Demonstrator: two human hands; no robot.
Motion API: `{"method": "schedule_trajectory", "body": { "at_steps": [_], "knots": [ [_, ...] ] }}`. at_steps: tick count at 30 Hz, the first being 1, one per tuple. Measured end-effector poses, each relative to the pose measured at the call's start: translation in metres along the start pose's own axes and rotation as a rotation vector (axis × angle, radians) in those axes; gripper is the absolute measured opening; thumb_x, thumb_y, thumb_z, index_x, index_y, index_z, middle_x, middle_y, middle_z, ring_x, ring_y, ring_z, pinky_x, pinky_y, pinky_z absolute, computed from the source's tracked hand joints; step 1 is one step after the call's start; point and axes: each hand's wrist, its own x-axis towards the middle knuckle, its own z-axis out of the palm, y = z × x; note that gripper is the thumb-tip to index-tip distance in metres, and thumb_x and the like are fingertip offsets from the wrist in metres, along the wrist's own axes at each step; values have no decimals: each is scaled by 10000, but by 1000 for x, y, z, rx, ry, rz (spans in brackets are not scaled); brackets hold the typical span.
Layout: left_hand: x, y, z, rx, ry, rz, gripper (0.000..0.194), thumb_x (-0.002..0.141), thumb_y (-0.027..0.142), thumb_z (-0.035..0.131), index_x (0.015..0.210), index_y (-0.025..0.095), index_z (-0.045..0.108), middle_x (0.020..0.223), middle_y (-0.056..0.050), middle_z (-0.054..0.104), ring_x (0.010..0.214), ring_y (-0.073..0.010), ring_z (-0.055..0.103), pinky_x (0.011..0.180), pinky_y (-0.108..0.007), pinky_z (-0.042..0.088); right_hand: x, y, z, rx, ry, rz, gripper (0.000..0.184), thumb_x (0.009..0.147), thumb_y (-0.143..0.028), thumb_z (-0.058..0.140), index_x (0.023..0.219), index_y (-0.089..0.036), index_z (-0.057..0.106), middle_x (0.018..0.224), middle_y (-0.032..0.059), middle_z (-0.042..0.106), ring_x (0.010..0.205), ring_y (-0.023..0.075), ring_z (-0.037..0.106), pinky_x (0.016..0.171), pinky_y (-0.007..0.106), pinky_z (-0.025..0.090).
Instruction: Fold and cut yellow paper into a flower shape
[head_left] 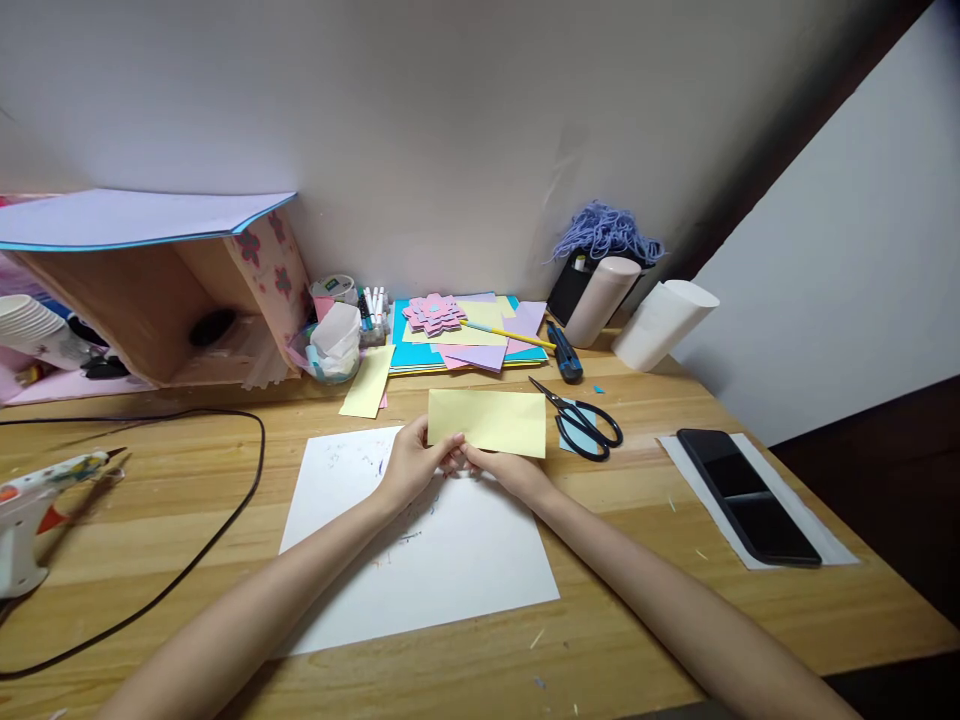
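Presently, both thumbs are pinching: the left hand (409,465) and right hand (511,472) hold a yellow paper (491,418) along its lower edge, over the white sheet's (457,580) far side, left of the scissors (564,405). The step seems to be handling this piece; moving on likely calls for light, even pressure.

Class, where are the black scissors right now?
In the head view, the scissors lie on the table right of the yellow sheet held by the left hand and right hand, partly over blue paper, below the box cutter.
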Motion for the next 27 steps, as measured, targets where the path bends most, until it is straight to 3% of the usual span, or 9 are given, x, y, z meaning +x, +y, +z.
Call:
{"method": "schedule_trajectory", "body": {
  "at_steps": [4, 7, 10, 13, 16, 20, 24, 27],
  "knots": [
    [1, 0, 0, 13, 16, 19, 243, 710, 359, 615, 784, 150, 514, 594, 20, 600, 447, -121, 564, 425, -243, 481, 1, -2, -3, -7, 20, 20, 407, 790, -487, 396, 740, -184, 662, 800, 21, 663, 773, 166, 575, 789, 289, 402],
    [2, 0, -2, 1, 46, -8, 274, 700, 370, 625, 810, 146, 512, 576, 27, 591, 430, -119, 560, 415, -246, 483, 1, -4, -8, -26, 111, 56, 380, 750, -481, 452, 641, -172, 646, 704, 22, 655, 724, 165, 581, 708, 264, 421],
    [6, 1, -6, 3, 78, -36, 303, 694, 376, 634, 832, 133, 517, 578, 13, 601, 459, -119, 575, 444, -238, 488, 5, -3, -17, 75, 297, -32, 291, 670, -421, 571, 654, -139, 641, 662, 49, 656, 609, 161, 587, 576, 249, 434],
    [11, 1, -12, 18, 105, -38, 306, 688, 382, 639, 800, 127, 512, 574, 0, 611, 468, -115, 582, 460, -222, 477, 14, 2, -31, 184, 368, -138, 254, 620, -375, 642, 661, -125, 626, 622, 63, 655, 492, 145, 559, 467, 245, 420],
    [15, 1, -16, 25, 113, -32, 314, 685, 391, 639, 792, 122, 516, 567, -7, 618, 466, -110, 581, 460, -212, 464, 22, 9, -49, 220, 417, -211, 240, 622, -370, 661, 618, -137, 600, 602, 53, 646, 480, 128, 552, 469, 239, 433],
    [15, 1, -19, -1, 96, -54, 331, 671, 394, 649, 803, 117, 526, 564, 0, 613, 455, -97, 567, 443, -199, 447, 27, 12, -71, 277, 553, -276, 248, 674, -384, 636, 720, -141, 622, 713, 57, 666, 545, 112, 571, 521, 230, 464],
    [16, 0, -21, -11, 5, -90, 318, 661, 369, 665, 799, 116, 531, 564, 1, 615, 440, -90, 558, 438, -205, 459, 28, 10, -79, 264, 398, -196, 347, 661, -377, 668, 927, -156, 632, 912, 78, 670, 605, 102, 583, 492, 199, 449],
    [18, -3, -24, -36, -84, -118, 297, 677, 352, 657, 794, 114, 521, 599, -27, 641, 486, -116, 605, 483, -230, 495, 27, 9, -76, 248, 274, -84, 420, 606, -320, 724, 974, -148, 617, 981, 99, 655, 589, 92, 574, 451, 184, 422]
  ]
}}
